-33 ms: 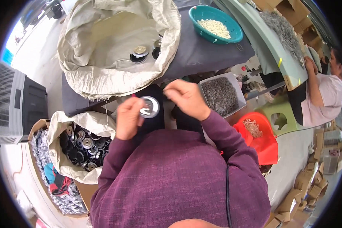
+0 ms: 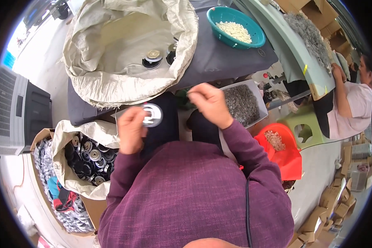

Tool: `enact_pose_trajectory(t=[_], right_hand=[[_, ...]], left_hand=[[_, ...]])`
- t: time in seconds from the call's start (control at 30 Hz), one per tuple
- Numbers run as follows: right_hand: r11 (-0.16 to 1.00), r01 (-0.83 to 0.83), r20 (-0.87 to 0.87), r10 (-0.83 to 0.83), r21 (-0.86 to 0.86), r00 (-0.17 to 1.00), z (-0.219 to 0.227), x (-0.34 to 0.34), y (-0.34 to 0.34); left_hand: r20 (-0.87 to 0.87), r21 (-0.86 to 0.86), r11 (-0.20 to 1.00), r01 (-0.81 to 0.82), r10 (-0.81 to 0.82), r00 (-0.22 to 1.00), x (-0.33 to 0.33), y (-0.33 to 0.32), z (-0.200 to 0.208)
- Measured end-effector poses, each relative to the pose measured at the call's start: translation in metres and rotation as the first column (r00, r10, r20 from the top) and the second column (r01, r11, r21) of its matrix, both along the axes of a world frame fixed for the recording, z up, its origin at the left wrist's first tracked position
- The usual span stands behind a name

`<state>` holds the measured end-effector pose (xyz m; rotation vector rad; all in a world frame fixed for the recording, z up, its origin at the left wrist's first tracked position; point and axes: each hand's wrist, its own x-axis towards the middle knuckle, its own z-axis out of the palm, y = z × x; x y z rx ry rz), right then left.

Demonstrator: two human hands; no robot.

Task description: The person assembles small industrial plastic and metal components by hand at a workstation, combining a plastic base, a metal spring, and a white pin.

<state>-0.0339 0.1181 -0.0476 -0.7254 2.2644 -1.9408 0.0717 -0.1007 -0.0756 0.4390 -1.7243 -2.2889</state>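
Note:
In front of my lap, my left hand (image 2: 131, 127) grips a round, silver-rimmed disc (image 2: 158, 114) between thumb and fingers. Its face looks pale with dark marks, blurred by motion. To the right, apart from the disc, my right hand (image 2: 213, 105) is raised with thumb and fingertips pinched together. Whatever they hold, if anything, is too small to make out. Left of my left forearm, an open cloth sack (image 2: 62, 138) contains many black and silver round parts (image 2: 95, 155). Ahead, a large pale sack (image 2: 124, 93) lies open on the dark cloth-covered table, with a few similar parts (image 2: 153, 57) inside.
A teal basin (image 2: 258, 36) of small white pieces stands on the table (image 2: 235, 62). Beside my right hand is a white bin (image 2: 261, 103) of small grey pieces. A red container (image 2: 291, 159) and green stool (image 2: 314, 138) are farther right, near a seated person (image 2: 349, 103).
My left hand has shifted left with the disc, which is tilted differently. My right hand has moved slightly right and away from me, widening the gap between the hands.

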Motion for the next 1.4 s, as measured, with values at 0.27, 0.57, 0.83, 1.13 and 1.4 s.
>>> enact_pose_trajectory(t=[0.27, 0.57, 0.83, 1.13, 1.4], right_hand=[[0.687, 0.687, 0.182, -0.726, 0.236, 0.663, -0.191, -0.059, 0.205], [0.844, 0.51, 0.191, -0.535, 0.169, 0.823, -0.166, -0.05, 0.149], [0.984, 0.178, 0.205, -0.172, -0.01, 0.964, -0.107, 0.021, 0.027], [0.967, 0.254, 0.147, -0.251, -0.002, 0.957, -0.112, 0.022, 0.033], [0.97, 0.243, 0.17, -0.237, -0.015, 0.957, -0.113, 0.014, 0.034]], left_hand=[[0.0, -0.587, 0.639, -0.497, 0.613, 0.79, 0.123, -0.175, -0.053], [-0.401, -0.869, 0.203, -0.452, 0.246, 0.882, -0.006, -0.093, 0.056], [0.071, -0.995, -0.065, 0.074, 0.053, 0.996, -0.196, -0.061, 0.022], [0.266, -0.962, 0.063, 0.265, 0.007, 0.964, -0.229, -0.048, 0.006], [-0.146, -0.793, 0.609, 0.021, -0.224, 0.964, -0.213, -0.07, -0.003]])
